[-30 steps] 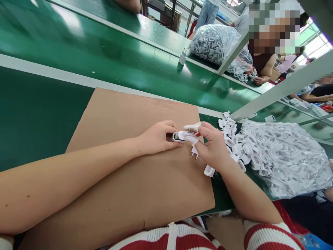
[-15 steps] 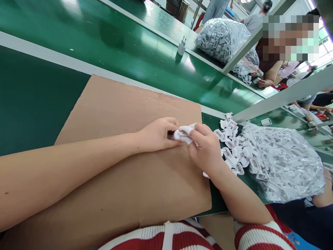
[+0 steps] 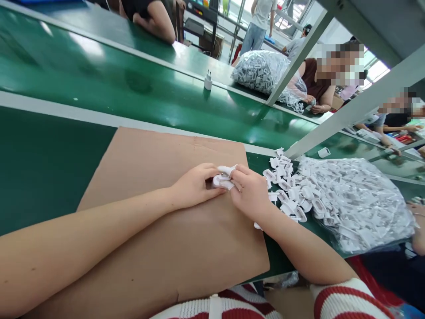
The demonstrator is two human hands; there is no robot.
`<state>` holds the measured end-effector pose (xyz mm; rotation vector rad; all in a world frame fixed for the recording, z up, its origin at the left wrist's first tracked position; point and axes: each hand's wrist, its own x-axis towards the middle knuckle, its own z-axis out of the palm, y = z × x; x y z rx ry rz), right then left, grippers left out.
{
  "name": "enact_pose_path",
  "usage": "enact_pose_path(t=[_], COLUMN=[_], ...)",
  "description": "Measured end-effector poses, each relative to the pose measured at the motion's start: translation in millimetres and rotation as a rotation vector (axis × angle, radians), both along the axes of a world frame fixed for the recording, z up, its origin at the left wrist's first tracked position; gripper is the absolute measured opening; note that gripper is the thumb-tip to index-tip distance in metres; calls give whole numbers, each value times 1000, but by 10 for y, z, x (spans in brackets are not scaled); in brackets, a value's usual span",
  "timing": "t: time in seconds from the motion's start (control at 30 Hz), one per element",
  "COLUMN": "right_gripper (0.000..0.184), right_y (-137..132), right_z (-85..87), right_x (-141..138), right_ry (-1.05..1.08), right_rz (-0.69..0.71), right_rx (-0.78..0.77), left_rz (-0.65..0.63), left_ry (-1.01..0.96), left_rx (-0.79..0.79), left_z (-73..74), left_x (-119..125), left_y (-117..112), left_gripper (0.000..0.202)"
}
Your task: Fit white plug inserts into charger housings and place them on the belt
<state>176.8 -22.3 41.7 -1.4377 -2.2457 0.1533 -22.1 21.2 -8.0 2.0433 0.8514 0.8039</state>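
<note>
My left hand [image 3: 195, 185] and my right hand [image 3: 249, 193] meet over a brown cardboard sheet [image 3: 159, 248], both closed on one small white charger body [image 3: 222, 180]. White finger cots cover the right hand's thumb and forefinger tips. Just right of my right hand lies a loose heap of white plug parts [image 3: 286, 190] on the green bench. One more white part [image 3: 257, 226] peeks out under my right wrist at the cardboard's edge.
A clear plastic bag of white parts [image 3: 353, 204] lies at the right. A finished white charger [image 3: 207, 81] stands on the green conveyor belt [image 3: 139, 88]. Across it sit other people beside another bag of parts [image 3: 259, 70]. A grey slanted frame post [image 3: 348, 113] crosses the right side.
My right hand has closed in on the charger body, hiding its open end and the plug piece that hung below the fingers. The charger on the belt has drifted left.
</note>
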Motion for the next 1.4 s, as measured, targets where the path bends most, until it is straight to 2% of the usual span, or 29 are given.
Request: enact_pose_path(t=[0.13, 0.2, 0.3, 0.4, 0.5, 0.7, 0.77, 0.83, 0.93, 1.0, 1.1, 1.13, 1.17, 1.2, 1.27, 1.3, 1.37, 1.4], right_gripper=[54, 58, 62, 66, 64, 52, 49, 43, 32, 29, 30, 30, 29, 29, 27, 26, 22, 19], right_y=[-137, -257, -382, -389, -355, -301, -275, -254, -233, -222, -205, -201, -196, -193, -192, -194, -203, -209], right_z=[137, 150, 45, -113, -184, -103, -90, -94, -121, -146, -179, -186, -189, -191, -190, -191, -199, -208], right_x=[216, 339, 486, 566, 584, 576, 580, 584, 587, 588, 586, 581, 574, 563, 533, 515, 479, 464], right_ry=[42, -61, -177, -241, -256, -123, -79, -32, 44, 104, 228, 286, 352, 423, 553, 595, 633, 633], right_rz=[75, 111, 132, 154, 173, 74, 31, 19, 66, 82, 34, 16, 5, 0, 7, 5, -6, -13], right_rx=[-178, -180, -184, -220, -269, -231, -215, -197, -189, -194, -204, -208, -213, -219, -230, -226, -206, -199], left_rz=[15, 58, 215, 367, 487, 833, 893, 891, 877, 945, 1015, 978, 902, 767, 359, 170, -133, -232], left_ry=[12, 1, -19, -17, 70, 250, 315, 358, 383, 376, 278, 214, 147, 62, -48, -93, -193, -212], left_rx=[50, 69, 63, 58, 53, 45, 51, 28, -43, -39, 181, 249, 253, 154, -226, -357, -568, -628], left_z=[2, -8, -45, -89, -80, 91, 147, 196, 259, 296, 340, 350, 355, 355, 335, 315, 262, 234], left_x=[-16, -16, 5, 0, -86, -314, -406, -513, -617, -586, -368, -267, -164, -67, 94, 152, 222, 238], left_y=[-9, -13, 12, 148, 452, 1406, 1626, 1741, 1782, 1734, 1446, 1274, 1067, 836, 360, 146, -169, -260], left_gripper=[35, 32, 27, 26, 31, 39, 39, 40, 51, 67, 85, 83, 78, 69, 57, 53, 55, 56])
